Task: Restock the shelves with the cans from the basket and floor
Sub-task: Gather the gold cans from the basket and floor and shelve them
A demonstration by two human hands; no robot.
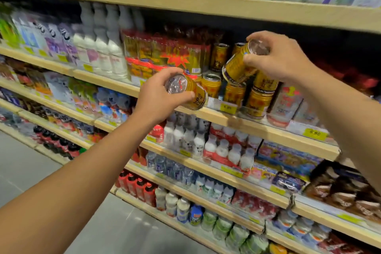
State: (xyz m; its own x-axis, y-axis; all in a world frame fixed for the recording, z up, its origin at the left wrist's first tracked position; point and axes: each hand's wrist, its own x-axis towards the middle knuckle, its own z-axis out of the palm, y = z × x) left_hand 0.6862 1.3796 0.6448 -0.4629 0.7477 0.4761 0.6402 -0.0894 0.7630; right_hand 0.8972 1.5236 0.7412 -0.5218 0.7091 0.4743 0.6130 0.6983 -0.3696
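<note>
Right, only the head view to go on: both hands are up at the gold-can row on the wooden shelf (218, 116), each carrying one can. Left hand (158, 97) has fingers and thumb wrapped round a gold can (188, 92) held tipped on its side, silver end facing the camera, lower edge right at the shelf lip beside the price tag (227, 108). Right hand (282, 57) grips a second gold can (240, 64) by its top end, tilted, bottom edge hovering just above the stacked cans (257, 97) already on the shelf. Can't tell whether it touches the can under it. Basket and floor cans not in frame, so remaining stock unknown. Judgement: placing step, two cans going in at once. Risks: right can is coming in at an angle onto a second tier, so if it lands off-centre on a rim it could slide off and knock its neighbours forward over the lip; left can is at the very edge, and letting go before it's upright and pushed back would let it roll off; also the white bottles (285, 105) just beside the stack could get nudged by the right wrist. Frame is motion-blurred, so fine contact is unclear
</note>
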